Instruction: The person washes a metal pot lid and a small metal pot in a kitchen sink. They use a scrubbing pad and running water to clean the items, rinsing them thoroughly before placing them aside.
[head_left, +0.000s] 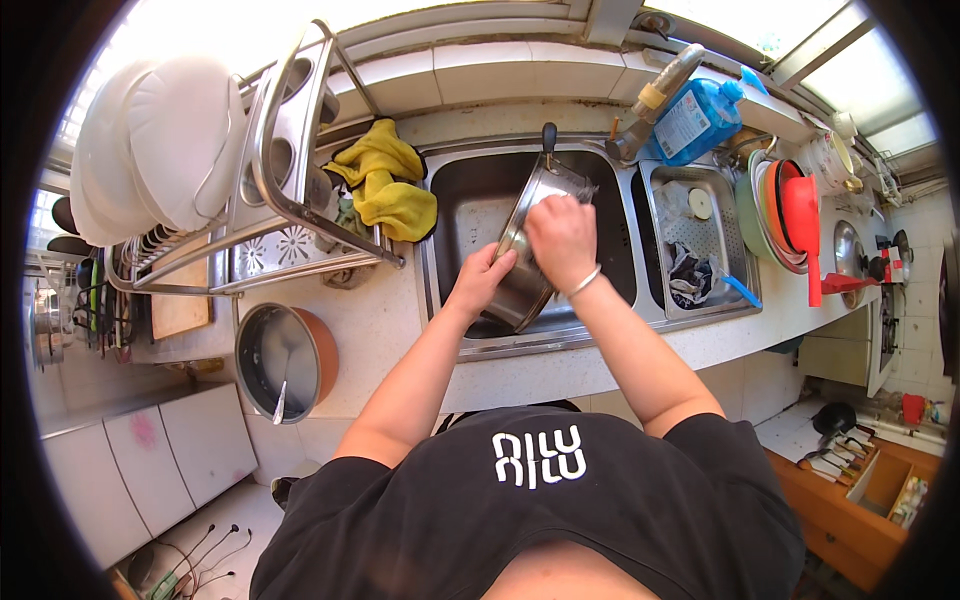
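A stainless-steel pot (517, 292) is tilted on its side over the large sink basin (465, 195). Its black-tipped handle (550, 139) points toward the back wall. My left hand (484, 277) grips the pot at its left edge, thumb on top. Curled and slightly blurred, my right hand (561, 236) presses against the upward-facing metal. Whatever may be inside those fingers is hidden. Grey, wiry-looking bits (585, 193) show just beyond the knuckles, too blurred to name.
Left of the sink are a metal dish rack (300, 214), yellow cloth (394, 180) and orange-sided pot (322, 352) with a spoon in it. To the right stand the faucet (645, 105), a blue bottle (690, 124), a perforated drain tray (720, 202) and stacked colanders (780, 202).
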